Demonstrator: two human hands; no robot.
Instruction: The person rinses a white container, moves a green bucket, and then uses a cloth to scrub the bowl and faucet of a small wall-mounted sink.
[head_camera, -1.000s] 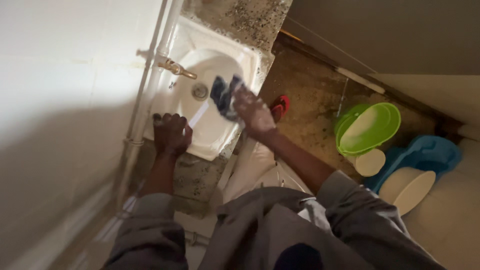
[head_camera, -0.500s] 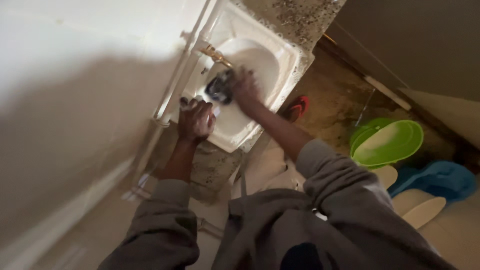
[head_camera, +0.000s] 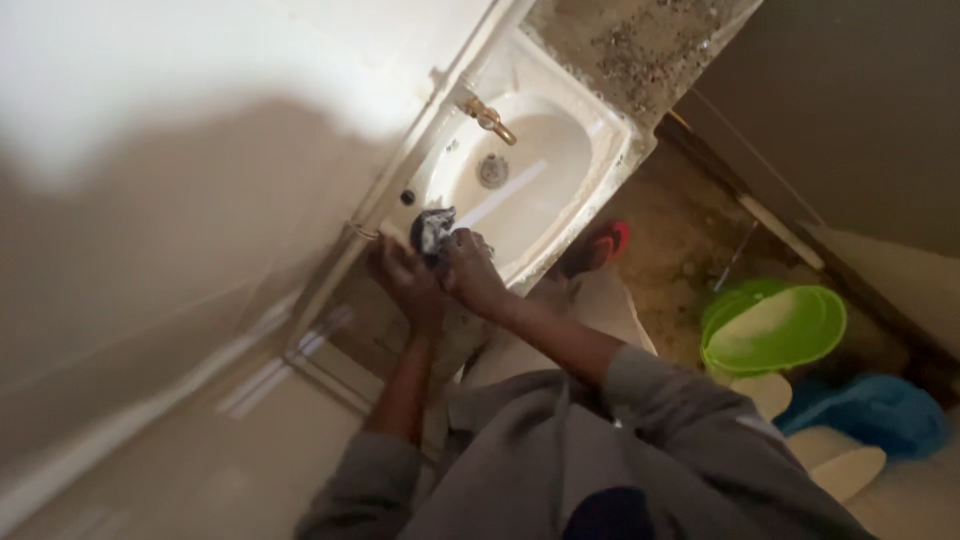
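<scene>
A white wall-mounted sink (head_camera: 607, 128) with a brass tap (head_camera: 488, 118) and a round drain (head_camera: 492, 171) fills the upper middle. At its near corner both my hands meet around a dark blue and white wet cloth (head_camera: 431, 226). My left hand (head_camera: 404, 280) is under and beside the cloth. My right hand (head_camera: 473, 272) presses against it from the right. The cloth is bunched between the two hands, just over the sink's rim.
A white pipe (head_camera: 420, 130) runs along the wall by the sink. On the stained floor lie a red slipper (head_camera: 606, 243), a green plastic basin (head_camera: 775, 326), a blue basin (head_camera: 880, 411) and pale round lids (head_camera: 848, 470).
My right hand brought the cloth from under the tap to the sink's near corner. My left hand left the rim and joined it on the cloth. The camera view shifted.
</scene>
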